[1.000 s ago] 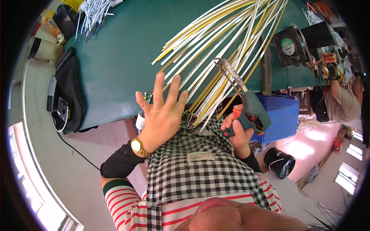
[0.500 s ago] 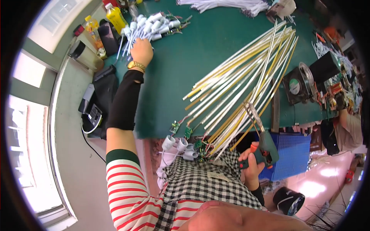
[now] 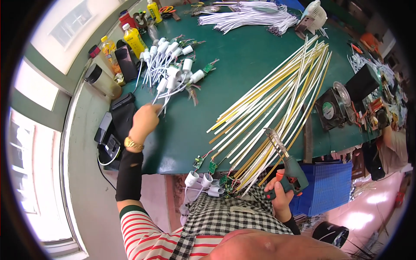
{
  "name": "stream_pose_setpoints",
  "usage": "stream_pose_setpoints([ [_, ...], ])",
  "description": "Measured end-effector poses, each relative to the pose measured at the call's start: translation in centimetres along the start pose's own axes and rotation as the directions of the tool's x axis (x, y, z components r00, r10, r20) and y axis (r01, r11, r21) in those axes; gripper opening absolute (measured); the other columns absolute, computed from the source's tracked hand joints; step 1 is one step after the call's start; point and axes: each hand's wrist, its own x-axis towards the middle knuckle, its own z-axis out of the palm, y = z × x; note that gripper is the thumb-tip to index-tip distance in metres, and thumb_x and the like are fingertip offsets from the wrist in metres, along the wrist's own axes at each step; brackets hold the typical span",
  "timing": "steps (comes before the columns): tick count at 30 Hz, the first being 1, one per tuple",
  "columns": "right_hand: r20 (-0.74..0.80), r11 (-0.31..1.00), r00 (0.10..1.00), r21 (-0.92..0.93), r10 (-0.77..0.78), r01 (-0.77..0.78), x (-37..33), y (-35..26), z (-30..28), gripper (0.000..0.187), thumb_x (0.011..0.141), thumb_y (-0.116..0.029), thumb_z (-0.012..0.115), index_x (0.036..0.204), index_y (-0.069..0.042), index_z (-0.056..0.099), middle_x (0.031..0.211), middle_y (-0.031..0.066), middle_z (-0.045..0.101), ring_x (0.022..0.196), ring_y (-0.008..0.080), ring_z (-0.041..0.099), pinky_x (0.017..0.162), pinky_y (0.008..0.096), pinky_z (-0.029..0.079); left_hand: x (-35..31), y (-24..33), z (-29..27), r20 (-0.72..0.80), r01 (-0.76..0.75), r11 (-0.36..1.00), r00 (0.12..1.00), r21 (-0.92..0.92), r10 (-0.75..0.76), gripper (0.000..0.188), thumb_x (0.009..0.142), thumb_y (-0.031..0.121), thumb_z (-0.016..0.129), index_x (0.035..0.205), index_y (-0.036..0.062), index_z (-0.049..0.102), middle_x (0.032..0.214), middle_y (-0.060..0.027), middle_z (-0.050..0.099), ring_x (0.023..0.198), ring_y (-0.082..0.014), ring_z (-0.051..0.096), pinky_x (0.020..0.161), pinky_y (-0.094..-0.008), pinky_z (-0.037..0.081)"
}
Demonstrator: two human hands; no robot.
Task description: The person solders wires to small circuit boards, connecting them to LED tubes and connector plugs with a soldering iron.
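My left hand [image 3: 146, 120] is closed on the white cables of a small bunch of white caps [image 3: 172, 81], which have small green circuit boards and wire ends on them. Just beyond lies a pile of similar white cabled caps [image 3: 161, 52]. My right hand [image 3: 279, 196] grips a dark green soldering gun [image 3: 297, 173] with an orange trigger, its metal tip pointing over long white and yellow strips [image 3: 268, 99] fanned across the table. At the strips' near ends, small green circuit boards [image 3: 212, 167] and more white caps [image 3: 191, 178] hang at the table edge by my checked apron.
Bottles [image 3: 134, 40], a jar [image 3: 102, 81] and a black bag [image 3: 122, 117] line the left side. A bundle of white cables [image 3: 249, 18] lies at the far edge. A small fan-like device [image 3: 331, 108] stands right; below it is a blue crate [image 3: 328, 186].
My left hand has come back toward me from the pile, drawing a bunch of cabled white caps with it. My right hand still holds the soldering gun; the view has shifted slightly.
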Motion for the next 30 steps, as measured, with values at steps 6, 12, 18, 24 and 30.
stream_pose_setpoints([
  [6, -0.057, 1.0, 0.998, 0.016, -0.005, 0.006, -0.2, -0.3, 0.4, 0.037, 0.09, -0.012, 0.054, 0.122, 0.0, 0.041, 0.073, 0.0084, 0.053, 0.061, 0.0148, 0.053, 0.057, 0.0296, 0.049, 3.6, 6.1, -5.7, -0.109, -0.116, 0.988, 0.986, 0.105, 0.127, 0.022, 0.076, 0.012, 0.063, 0.097, 0.0125, 0.068, 0.091, -0.0116, 0.065, 0.088, -0.0302, 0.062, 0.072, -0.043, 0.047],
  [12, -0.037, 0.999, 0.998, -0.018, -0.042, 0.042, -0.9, -0.4, 0.3, 0.036, 0.09, -0.013, 0.054, 0.122, 0.0, 0.041, 0.073, 0.0084, 0.054, 0.06, 0.0153, 0.054, 0.056, 0.0293, 0.049, 10.0, 6.1, -0.8, -0.283, -0.675, 0.683, 0.622, 0.277, 0.73, 0.024, 0.077, 0.008, 0.064, 0.101, 0.0111, 0.062, 0.093, -0.0055, 0.06, 0.098, -0.0252, 0.058, 0.097, -0.0473, 0.037],
  [18, -0.048, 0.999, 0.998, -0.012, -0.05, 0.049, -1.5, -0.3, -0.2, 0.035, 0.091, -0.011, 0.052, 0.122, 0.0, 0.042, 0.073, 0.0082, 0.053, 0.06, 0.0151, 0.054, 0.057, 0.0295, 0.049, 7.6, 7.2, -3.6, -0.438, -0.586, 0.774, 0.777, -0.241, 0.452, 0.018, 0.08, 0.007, 0.064, 0.098, 0.0093, 0.062, 0.083, -0.0069, 0.06, 0.082, -0.0251, 0.06, 0.076, -0.0367, 0.047],
  [24, -0.03, 0.999, 0.999, -0.01, -0.043, 0.043, -0.4, 0.4, 0.0, 0.035, 0.09, -0.01, 0.052, 0.122, 0.001, 0.041, 0.074, 0.0082, 0.053, 0.063, 0.0147, 0.053, 0.057, 0.0304, 0.049, -2.0, 13.3, -10.1, -0.245, -0.417, 0.756, 0.909, -0.505, 0.337, 0.01, 0.078, 0.002, 0.065, 0.086, 0.0051, 0.063, 0.078, -0.0104, 0.058, 0.065, -0.0288, 0.056, 0.058, -0.0345, 0.046],
  [30, 0.022, 0.999, 0.999, 0.029, 0.044, -0.045, 0.0, 0.3, 1.1, 0.038, 0.09, -0.011, 0.053, 0.124, 0.001, 0.039, 0.075, 0.0083, 0.052, 0.065, 0.0161, 0.052, 0.061, 0.0311, 0.049, -8.4, 17.1, -8.2, 0.514, 0.25, 0.459, 0.241, -0.853, 0.824, 0.026, 0.095, 0.021, 0.051, 0.079, 0.0016, 0.056, 0.066, -0.0085, 0.056, 0.062, -0.0193, 0.058, 0.058, -0.0325, 0.043],
])
